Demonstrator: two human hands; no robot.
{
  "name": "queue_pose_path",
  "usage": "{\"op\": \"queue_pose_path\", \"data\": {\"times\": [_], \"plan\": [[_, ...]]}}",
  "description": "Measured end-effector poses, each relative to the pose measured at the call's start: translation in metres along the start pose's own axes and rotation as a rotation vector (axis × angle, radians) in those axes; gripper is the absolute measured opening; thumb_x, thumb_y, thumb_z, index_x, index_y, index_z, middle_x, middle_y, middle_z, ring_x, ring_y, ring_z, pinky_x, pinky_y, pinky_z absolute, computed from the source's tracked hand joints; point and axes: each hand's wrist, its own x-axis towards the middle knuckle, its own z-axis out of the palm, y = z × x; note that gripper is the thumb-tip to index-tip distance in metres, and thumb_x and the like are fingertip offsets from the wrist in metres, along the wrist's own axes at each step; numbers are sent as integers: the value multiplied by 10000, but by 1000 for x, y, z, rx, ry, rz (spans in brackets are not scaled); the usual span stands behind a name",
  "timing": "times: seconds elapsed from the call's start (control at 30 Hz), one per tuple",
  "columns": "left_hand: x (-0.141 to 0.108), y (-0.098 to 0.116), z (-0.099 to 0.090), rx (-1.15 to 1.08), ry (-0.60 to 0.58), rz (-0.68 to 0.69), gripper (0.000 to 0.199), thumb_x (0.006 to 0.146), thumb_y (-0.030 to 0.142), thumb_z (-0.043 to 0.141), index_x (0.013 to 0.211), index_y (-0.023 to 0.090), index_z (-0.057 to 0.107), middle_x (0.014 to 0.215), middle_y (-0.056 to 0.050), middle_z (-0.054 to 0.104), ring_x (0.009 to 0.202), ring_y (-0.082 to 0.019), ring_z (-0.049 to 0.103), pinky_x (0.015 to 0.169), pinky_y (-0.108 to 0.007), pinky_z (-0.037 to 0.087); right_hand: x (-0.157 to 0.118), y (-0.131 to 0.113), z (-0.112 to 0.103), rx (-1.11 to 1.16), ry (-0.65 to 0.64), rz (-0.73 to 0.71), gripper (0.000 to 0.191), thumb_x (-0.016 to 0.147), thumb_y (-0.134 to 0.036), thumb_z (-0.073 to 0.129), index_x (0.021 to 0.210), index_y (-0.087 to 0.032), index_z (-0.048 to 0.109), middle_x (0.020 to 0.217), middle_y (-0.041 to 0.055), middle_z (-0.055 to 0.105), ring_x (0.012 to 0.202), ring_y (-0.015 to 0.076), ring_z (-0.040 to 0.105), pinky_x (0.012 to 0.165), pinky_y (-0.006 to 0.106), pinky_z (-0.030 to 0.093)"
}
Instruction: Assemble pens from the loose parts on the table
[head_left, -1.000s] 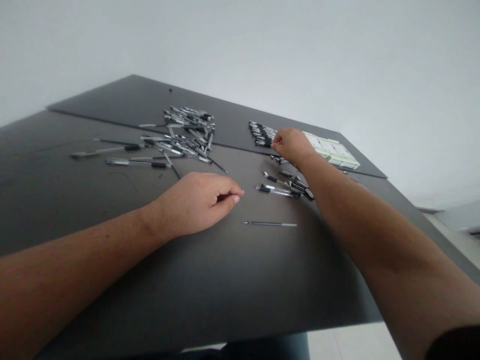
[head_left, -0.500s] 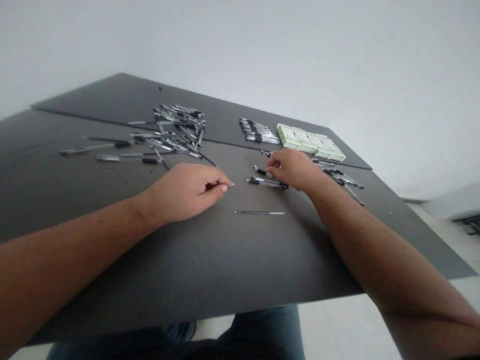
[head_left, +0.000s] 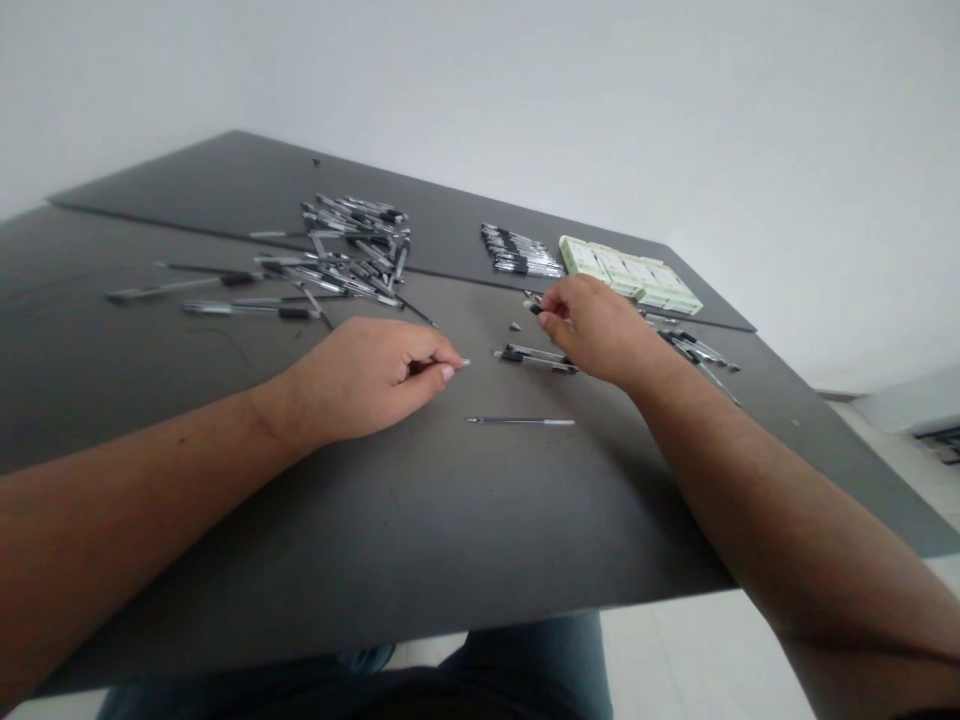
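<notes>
My left hand (head_left: 390,380) is closed in a pinch above the grey table. A small clear-whitish tip (head_left: 466,362) pokes out between thumb and forefinger; the rest of it is hidden. My right hand (head_left: 592,325) is closed on a pen (head_left: 535,309), whose black grip end shows at the fingertips. Just left of that hand lies a small pale cone-shaped piece (head_left: 515,326). Below it rest clear pens with black grips (head_left: 536,358), partly behind the hand. Nearer me lies a single thin refill (head_left: 520,421), flat and roughly crosswise.
A loose heap of pens and parts (head_left: 352,250) spreads over the left side of the table (head_left: 420,540). Farther back are a neat row of pens (head_left: 521,250) and green-white boxes (head_left: 630,275). More pens (head_left: 697,350) lie right of my right forearm.
My right hand has lifted a black-gripped pen from beside the others, moving slightly up in view. The small cone-shaped piece now shows there. My left hand keeps its pinch, nearly still.
</notes>
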Motion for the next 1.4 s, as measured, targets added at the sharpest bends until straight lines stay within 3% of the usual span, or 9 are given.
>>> {"op": "queue_pose_path", "data": {"times": [0.1,0.23,0.43,0.63,0.87,1.03,1.17,1.4], "plan": [[0,0,0,-2,13,0,502,1061,461,547,1260,251,957,1159,-75,955,1081,-283,893,978,-368,636,-26,-9,-17,116,-6,17,200,1095,-325,690,1235,-223,789,1016,98,841,902,302,745,848,403,558],[0,0,0,8,4,2,487,1066,459,549,1267,268,950,1154,-63,955,1077,-275,888,987,-368,636,-48,-19,-23,174,-110,-55,209,1096,-309,687,1271,-227,767,981,59,820,793,246,709,767,359,515],[1,0,0,41,-22,3,515,1063,479,536,1270,252,949,1177,-91,958,1117,-309,894,984,-401,639,-55,-28,-19,38,-360,-293,129,1036,-269,844,1148,-208,860,1127,114,863,1019,301,812,907,396,579],[0,0,0,39,-44,-13,476,1058,515,574,1239,279,946,1132,-87,948,1074,-327,888,987,-432,659,-58,-48,-17,-122,-483,-303,137,1123,-214,770,1175,-169,889,1257,158,875,1128,315,833,999,407,597],[1,2,-3,58,-76,-16,485,1073,488,546,1252,260,935,1165,-91,951,1112,-316,891,1016,-420,652,-57,-56,-11,-210,-471,-293,167,1147,-218,720,1219,-144,852,1265,179,852,1148,316,825,1012,386,603],[1,0,-1,24,-62,12,490,1062,495,572,1302,254,924,1225,-115,949,1127,-327,887,1041,-449,670,-57,-53,-5,-143,-369,-315,150,1115,-208,730,1212,-151,828,1229,196,849,1148,348,817,1015,423,615],[0,3,0,-19,-81,20,526,1054,525,609,1392,246,898,1219,-107,941,1052,-287,879,1012,-401,670,-59,-54,-5,-79,-262,-322,139,1116,-218,710,1191,-170,816,1203,180,843,1116,341,798,978,421,603],[1,20,-3,13,-174,86,420,1086,462,536,1145,287,913,1099,-76,921,1084,-298,854,1017,-399,608,-66,-62,-11,-5,-203,-332,127,1097,-228,703,1162,-176,798,1161,172,800,1085,339,771,943,420,576]]}}
